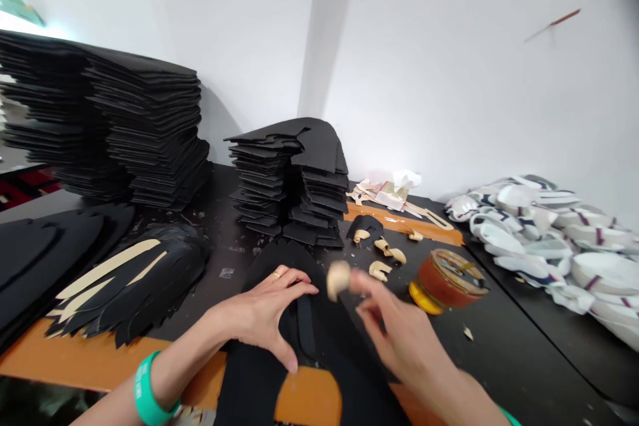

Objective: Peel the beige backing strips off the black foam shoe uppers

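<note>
A black U-shaped sheet piece (pixel 249 376) lies in front of me at the table's near edge. On it rests my left hand (pixel 254 316), thumb and fingers spread, holding nothing. Beside that hand a narrow black strip (pixel 305 327) lies along the middle of the sheet. My right hand (pixel 407 329), blurred by motion, pinches a small curled cream backing piece (pixel 339 279) between thumb and forefinger, above the sheet's right arm. Similar curled cream pieces (pixel 380 270) lie on the table just beyond the right hand.
Tall stacks of black sheets (pixel 154 126) stand at the left, with a shorter stack (pixel 319 180) ahead. A pile of narrow black and cream strips (pixel 164 279) lies left. Right of my hand is an amber tape roll (pixel 444 283). White curved pieces (pixel 549 233) are heaped far right.
</note>
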A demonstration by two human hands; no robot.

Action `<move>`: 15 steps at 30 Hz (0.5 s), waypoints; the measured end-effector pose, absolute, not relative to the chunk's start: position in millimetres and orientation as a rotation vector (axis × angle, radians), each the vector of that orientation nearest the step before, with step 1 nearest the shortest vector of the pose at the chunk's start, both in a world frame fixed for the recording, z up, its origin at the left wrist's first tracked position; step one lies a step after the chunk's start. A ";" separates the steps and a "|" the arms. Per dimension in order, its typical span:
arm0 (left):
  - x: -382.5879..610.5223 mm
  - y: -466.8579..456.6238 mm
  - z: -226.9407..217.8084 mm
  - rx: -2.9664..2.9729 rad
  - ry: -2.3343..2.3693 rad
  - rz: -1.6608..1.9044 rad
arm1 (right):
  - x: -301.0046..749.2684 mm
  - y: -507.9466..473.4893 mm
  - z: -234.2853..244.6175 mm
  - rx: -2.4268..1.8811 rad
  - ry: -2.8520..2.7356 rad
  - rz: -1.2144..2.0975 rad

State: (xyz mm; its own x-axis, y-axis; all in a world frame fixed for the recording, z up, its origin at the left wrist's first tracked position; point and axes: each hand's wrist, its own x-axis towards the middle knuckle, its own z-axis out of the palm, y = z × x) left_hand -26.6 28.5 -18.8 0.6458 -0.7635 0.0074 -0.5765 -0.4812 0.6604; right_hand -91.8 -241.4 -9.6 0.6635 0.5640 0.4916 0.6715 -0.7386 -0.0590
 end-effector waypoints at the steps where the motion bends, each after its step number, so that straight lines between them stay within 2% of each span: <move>1: -33.7 27.1 -18.5 2.234 -1.018 -0.361 | -75.3 -247.1 -12.9 -2.801 -0.825 -0.750; 5: -68.0 34.8 -20.9 2.296 -0.769 -0.153 | -34.9 -261.1 -42.3 -3.070 -0.595 -0.891; 9: -94.1 58.2 -36.2 2.304 -0.127 0.135 | -40.7 -252.8 -77.9 -2.934 -0.709 -0.779; 15: -96.5 41.8 -45.2 1.690 0.145 0.042 | -70.8 -218.7 -93.3 -2.686 -0.877 -0.724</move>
